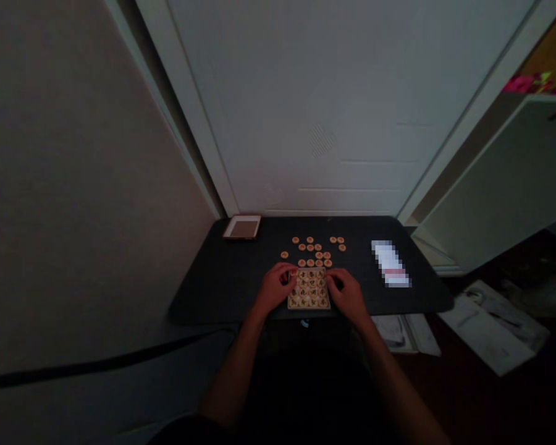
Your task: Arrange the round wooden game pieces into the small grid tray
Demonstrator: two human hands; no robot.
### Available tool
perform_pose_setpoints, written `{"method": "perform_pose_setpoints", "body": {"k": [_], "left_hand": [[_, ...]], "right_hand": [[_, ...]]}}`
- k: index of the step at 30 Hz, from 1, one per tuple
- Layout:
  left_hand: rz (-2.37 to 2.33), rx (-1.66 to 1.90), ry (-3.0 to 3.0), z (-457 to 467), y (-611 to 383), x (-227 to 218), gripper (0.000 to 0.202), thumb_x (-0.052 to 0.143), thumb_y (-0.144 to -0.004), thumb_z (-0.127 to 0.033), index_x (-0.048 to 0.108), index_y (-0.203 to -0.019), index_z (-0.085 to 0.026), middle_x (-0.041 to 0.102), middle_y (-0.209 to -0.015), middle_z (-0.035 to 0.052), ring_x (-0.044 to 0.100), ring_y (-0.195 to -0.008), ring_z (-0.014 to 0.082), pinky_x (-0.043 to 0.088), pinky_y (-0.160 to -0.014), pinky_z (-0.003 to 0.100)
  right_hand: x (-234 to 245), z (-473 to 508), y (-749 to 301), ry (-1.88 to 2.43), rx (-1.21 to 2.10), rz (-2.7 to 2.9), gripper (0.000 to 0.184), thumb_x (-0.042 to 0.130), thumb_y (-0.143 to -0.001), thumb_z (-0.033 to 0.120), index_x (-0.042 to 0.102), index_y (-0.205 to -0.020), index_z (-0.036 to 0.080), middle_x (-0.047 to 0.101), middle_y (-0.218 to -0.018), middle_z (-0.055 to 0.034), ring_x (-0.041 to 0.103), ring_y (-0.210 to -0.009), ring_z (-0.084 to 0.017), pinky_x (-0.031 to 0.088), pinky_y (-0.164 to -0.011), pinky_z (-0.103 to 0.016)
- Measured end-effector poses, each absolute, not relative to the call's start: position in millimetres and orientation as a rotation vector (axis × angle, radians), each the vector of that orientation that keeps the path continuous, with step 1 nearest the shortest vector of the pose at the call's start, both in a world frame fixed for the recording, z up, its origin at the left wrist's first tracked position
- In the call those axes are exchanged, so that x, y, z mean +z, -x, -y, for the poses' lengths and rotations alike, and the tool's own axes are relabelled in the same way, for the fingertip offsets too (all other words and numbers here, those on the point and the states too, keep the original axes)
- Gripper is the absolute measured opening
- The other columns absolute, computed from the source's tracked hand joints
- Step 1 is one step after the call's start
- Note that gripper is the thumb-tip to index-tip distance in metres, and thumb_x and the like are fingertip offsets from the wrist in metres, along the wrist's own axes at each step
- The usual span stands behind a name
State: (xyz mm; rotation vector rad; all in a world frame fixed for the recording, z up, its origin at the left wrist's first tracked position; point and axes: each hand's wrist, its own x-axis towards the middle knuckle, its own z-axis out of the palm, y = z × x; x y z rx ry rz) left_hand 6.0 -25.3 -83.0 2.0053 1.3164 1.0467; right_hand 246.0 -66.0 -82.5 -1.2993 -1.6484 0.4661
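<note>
A small square box (309,308) near the table's front edge holds rows of round wooden Chinese chess pieces, mostly with dark characters. My left hand (275,289) is at its upper left corner, fingers curled in a pinch around a red-marked Chinese chess piece (293,272); the fingers partly cover it. Against the right side of the box is my right hand (348,293), thumb and fingers bent onto its upper right edge. Just beyond the box, several loose red-marked pieces (310,247) lie scattered flat on the black table (245,284).
An open shallow lid or tray (242,228) lies at the table's back left. On the right is a pale, pixelated rectangular object (391,264). A white panelled door (296,111) rises behind the table. Papers or flat boxes (495,324) are on the floor at right.
</note>
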Motion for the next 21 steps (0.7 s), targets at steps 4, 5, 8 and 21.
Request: {"method": "perform_pose_setpoints", "body": {"k": [4,5,8,21], "left_hand": [[-1.31,1.062,-2.022,26.6,-7.0,-81.6,0.028,0.064,-0.084,-0.022,0.073,-0.109,-0.022,0.068,-0.112,0.0064,0.06,-0.072,0.0137,0.053,-0.069,0.029],[-1.303,1.078,-2.02,27.0,-7.0,-81.7,0.027,0.064,-0.084,-0.024,0.073,-0.11,-0.023,0.068,-0.113,0.0063,0.059,-0.07,0.013,0.053,-0.067,0.028],[-1.31,1.162,-1.958,26.4,-5.7,-83.0,0.027,0.064,-0.087,-0.029,0.072,-0.112,-0.023,0.065,-0.117,0.0063,0.058,-0.066,0.0111,0.052,-0.063,0.027],[-1.628,1.198,-2.159,-25.4,16.7,-84.7,0.029,0.068,-0.086,-0.03,0.069,-0.113,-0.02,0.067,-0.113,0.0114,0.062,-0.099,0.0263,0.048,-0.096,0.043]], "right_hand": [[-84.3,65.2,-246.8,1.303,0.463,1.65,0.022,0.055,-0.095,0.034,0.073,-0.099,0.022,0.073,-0.099,-0.0088,0.068,-0.093,-0.024,0.055,-0.086,-0.038],[-84.9,65.0,-247.1,1.307,0.463,1.65,0.022,0.055,-0.094,0.034,0.073,-0.098,0.023,0.073,-0.099,-0.0087,0.068,-0.093,-0.024,0.055,-0.086,-0.038],[-86.1,64.8,-247.6,1.307,0.467,1.652,0.021,0.055,-0.095,0.034,0.073,-0.099,0.023,0.073,-0.1,-0.0085,0.068,-0.094,-0.024,0.054,-0.087,-0.038],[-87.2,64.1,-247.7,1.325,0.461,1.648,0.021,0.056,-0.094,0.034,0.073,-0.099,0.023,0.074,-0.099,-0.0085,0.069,-0.092,-0.024,0.055,-0.086,-0.038]]}}
